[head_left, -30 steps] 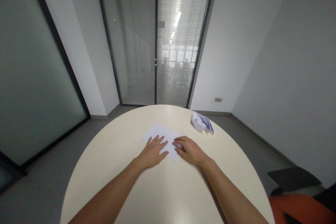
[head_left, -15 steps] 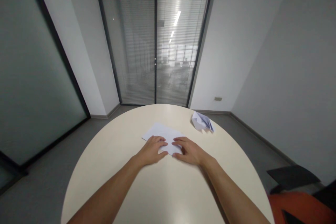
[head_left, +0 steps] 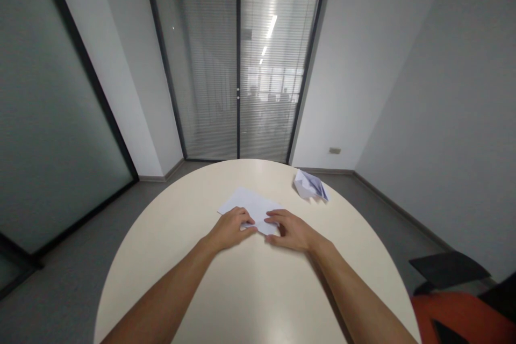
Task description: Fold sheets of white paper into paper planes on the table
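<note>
Where the left hand (head_left: 231, 228) meets the sheet (head_left: 257, 207) near its close edge, I cannot tell whether its grip pinches paper or merely presses. The right hand (head_left: 292, 231) has its grip parted, thumb away from curved fingers, at the sheet's right side. The sheet lies on the table (head_left: 237, 295), reaching beyond both hands. Should one side be pulled or pressed harder, it could skew, and a crease could set crooked. Further out, a folded paper (head_left: 309, 186) sits near the table's far-right edge; a careless knock could drop it.
</note>
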`<state>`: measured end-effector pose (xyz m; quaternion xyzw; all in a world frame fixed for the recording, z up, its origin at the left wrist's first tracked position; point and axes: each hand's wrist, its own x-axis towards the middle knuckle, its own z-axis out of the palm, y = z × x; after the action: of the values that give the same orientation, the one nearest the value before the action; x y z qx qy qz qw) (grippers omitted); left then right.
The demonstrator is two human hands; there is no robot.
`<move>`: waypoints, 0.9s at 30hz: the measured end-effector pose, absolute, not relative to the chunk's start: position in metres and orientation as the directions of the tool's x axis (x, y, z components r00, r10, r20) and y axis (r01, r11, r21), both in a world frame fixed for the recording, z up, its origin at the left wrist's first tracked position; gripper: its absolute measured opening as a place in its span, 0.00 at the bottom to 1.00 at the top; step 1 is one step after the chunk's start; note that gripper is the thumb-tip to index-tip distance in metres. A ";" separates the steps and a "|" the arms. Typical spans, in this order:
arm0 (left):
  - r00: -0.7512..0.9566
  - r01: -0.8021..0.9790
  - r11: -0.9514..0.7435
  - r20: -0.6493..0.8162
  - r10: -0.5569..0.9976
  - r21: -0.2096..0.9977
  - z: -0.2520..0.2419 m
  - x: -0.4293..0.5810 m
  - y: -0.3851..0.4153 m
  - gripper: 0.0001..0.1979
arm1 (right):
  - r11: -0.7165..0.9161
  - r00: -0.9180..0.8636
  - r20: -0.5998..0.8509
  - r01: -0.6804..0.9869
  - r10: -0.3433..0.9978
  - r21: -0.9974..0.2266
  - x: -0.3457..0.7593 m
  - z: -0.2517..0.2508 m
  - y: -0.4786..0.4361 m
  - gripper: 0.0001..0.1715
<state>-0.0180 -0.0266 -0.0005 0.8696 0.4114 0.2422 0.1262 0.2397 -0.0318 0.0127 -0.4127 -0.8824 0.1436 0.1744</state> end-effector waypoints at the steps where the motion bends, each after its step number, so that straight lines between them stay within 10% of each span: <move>1: 0.541 0.658 -0.626 0.315 0.780 0.419 0.000 -0.018 -0.027 0.14 | 0.618 -0.598 0.191 0.677 0.778 -0.399 0.240 0.013 -0.032 0.37; 27: 0.493 0.678 -0.579 0.304 0.815 0.453 0.002 -0.016 -0.023 0.12 | 0.540 -0.484 0.239 0.760 0.842 -0.361 0.234 0.015 -0.025 0.26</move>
<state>-0.0157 -0.0228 0.0022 0.8530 0.4378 0.2486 0.1378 0.2339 -0.0250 0.0147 -0.4683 -0.8552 0.1034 0.1965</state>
